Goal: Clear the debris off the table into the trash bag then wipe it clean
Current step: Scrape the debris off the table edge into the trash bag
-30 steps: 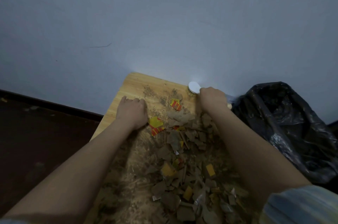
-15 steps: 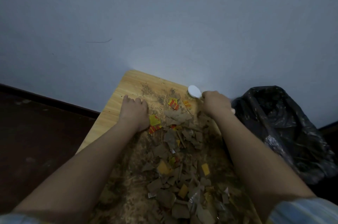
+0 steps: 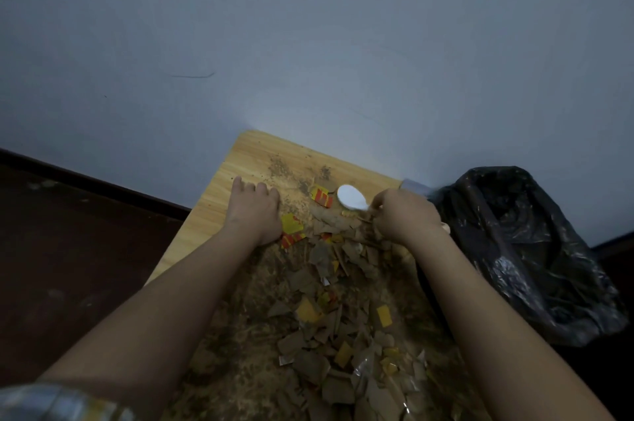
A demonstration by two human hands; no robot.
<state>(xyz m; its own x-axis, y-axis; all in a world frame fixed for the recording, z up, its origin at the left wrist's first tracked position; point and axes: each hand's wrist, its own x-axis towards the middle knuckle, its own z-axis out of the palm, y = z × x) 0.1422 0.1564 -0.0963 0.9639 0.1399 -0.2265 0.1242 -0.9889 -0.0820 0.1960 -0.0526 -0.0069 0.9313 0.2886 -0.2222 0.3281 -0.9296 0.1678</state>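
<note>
A wooden table [image 3: 219, 187] stands against the wall, strewn with debris [image 3: 329, 304]: brown cardboard scraps, yellow and red paper bits, sawdust. My left hand [image 3: 254, 211] lies on the table at the debris pile's left edge, its fingers bent over the far side. My right hand [image 3: 401, 214] grips a white plastic spoon [image 3: 351, 197], whose bowl points left over the far part of the pile. A black trash bag [image 3: 521, 249] hangs open at the table's right edge, just right of my right hand.
A pale wall [image 3: 308, 43] rises directly behind the table. Dark floor [image 3: 68, 249] with a dark baseboard lies to the left. Fine dust and crumbs [image 3: 284, 170] speckle the far end of the tabletop.
My right hand with the spoon has swung left, bringing the spoon's bowl in from the table's far right corner over the debris. My left hand stays at the pile's left edge.
</note>
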